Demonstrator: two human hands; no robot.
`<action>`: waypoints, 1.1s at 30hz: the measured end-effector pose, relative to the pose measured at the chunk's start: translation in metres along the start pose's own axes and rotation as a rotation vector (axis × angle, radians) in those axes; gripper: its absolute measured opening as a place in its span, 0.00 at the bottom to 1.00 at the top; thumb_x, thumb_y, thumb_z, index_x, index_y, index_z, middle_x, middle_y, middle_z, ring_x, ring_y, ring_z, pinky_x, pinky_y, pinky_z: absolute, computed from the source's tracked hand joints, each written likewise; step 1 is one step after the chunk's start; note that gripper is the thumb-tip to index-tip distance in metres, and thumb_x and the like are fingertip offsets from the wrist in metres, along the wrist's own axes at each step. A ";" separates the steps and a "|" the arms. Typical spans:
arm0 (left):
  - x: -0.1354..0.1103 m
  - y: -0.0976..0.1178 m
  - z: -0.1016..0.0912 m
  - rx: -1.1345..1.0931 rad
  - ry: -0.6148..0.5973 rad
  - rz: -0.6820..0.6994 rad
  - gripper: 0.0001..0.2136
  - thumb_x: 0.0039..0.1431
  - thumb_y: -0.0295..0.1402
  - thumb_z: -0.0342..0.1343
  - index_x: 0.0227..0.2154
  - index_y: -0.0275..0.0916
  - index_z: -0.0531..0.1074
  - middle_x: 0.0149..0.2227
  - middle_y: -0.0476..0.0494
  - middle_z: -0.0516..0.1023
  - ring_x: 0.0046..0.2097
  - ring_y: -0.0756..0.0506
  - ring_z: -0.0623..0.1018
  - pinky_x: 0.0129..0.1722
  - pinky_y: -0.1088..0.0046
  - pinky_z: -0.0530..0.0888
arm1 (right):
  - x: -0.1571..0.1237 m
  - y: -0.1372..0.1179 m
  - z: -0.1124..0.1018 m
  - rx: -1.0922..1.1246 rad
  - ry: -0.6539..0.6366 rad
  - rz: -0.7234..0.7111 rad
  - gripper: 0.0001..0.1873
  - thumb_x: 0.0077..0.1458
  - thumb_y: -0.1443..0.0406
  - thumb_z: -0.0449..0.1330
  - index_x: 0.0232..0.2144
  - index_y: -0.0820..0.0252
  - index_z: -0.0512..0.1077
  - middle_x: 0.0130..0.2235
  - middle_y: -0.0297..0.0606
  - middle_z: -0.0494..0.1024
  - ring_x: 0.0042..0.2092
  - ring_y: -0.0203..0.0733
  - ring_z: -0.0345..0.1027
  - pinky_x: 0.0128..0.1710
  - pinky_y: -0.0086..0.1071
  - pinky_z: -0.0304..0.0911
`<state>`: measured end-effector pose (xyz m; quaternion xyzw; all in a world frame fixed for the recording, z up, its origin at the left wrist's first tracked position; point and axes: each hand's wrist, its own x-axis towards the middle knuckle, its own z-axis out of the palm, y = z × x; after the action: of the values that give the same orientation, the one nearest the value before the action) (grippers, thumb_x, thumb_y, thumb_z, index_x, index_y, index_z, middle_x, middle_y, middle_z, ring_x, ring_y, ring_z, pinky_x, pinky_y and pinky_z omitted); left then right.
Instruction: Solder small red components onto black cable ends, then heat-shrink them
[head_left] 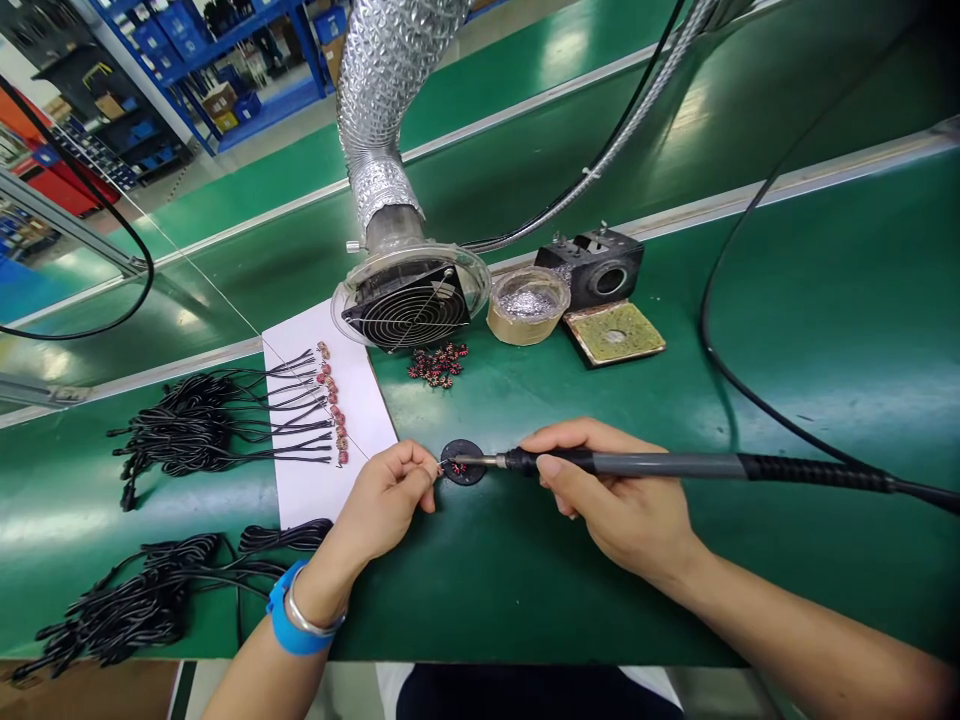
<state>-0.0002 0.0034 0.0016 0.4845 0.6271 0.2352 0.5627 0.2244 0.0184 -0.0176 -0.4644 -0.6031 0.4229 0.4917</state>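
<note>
My right hand [616, 497] grips a soldering iron [660, 465] like a pen, its metal tip resting on a small coil part on a black round disc [463, 463]. My left hand [391, 493] pinches something thin right at the disc's left edge, likely solder wire or a lead; it is too small to tell which. The disc lies on the green mat [525, 560] between both hands.
A fume-extractor fan [409, 303] on a foil duct stands behind. Beside it are a solder-dross tub [528, 305], an iron stand with sponge [613, 332], loose coils [438, 364], white paper [322, 480] with soldered cable ends, and black cable bundles [187, 430] at left.
</note>
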 end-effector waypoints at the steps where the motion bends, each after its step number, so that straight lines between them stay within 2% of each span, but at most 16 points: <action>1: 0.000 0.000 0.000 0.005 0.000 -0.001 0.07 0.59 0.34 0.50 0.29 0.38 0.68 0.20 0.54 0.70 0.23 0.52 0.62 0.27 0.75 0.58 | 0.000 0.000 0.000 0.009 -0.003 0.006 0.04 0.55 0.65 0.60 0.32 0.58 0.75 0.22 0.32 0.73 0.22 0.35 0.67 0.18 0.27 0.61; 13: -0.001 0.001 0.000 0.037 -0.015 0.010 0.09 0.63 0.36 0.50 0.30 0.38 0.68 0.20 0.54 0.70 0.24 0.52 0.61 0.28 0.76 0.59 | 0.000 -0.001 0.003 0.013 -0.017 0.003 0.04 0.55 0.66 0.60 0.32 0.58 0.75 0.22 0.32 0.74 0.22 0.35 0.68 0.18 0.27 0.61; 25: -0.001 -0.001 0.000 0.053 -0.031 0.010 0.10 0.64 0.38 0.50 0.29 0.39 0.68 0.21 0.54 0.69 0.24 0.53 0.61 0.28 0.76 0.58 | -0.001 -0.008 -0.002 -0.118 -0.057 -0.206 0.05 0.54 0.69 0.59 0.33 0.57 0.75 0.28 0.33 0.79 0.26 0.35 0.72 0.25 0.26 0.67; 33: 0.000 -0.001 0.000 0.041 -0.036 0.008 0.07 0.62 0.35 0.49 0.30 0.39 0.67 0.20 0.54 0.69 0.25 0.52 0.62 0.28 0.75 0.59 | -0.003 -0.007 -0.003 -0.034 -0.039 -0.237 0.06 0.55 0.70 0.59 0.36 0.56 0.74 0.29 0.34 0.78 0.25 0.35 0.70 0.23 0.28 0.65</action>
<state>-0.0007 0.0026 0.0012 0.5028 0.6195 0.2157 0.5630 0.2269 0.0141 -0.0110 -0.3898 -0.6702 0.3605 0.5185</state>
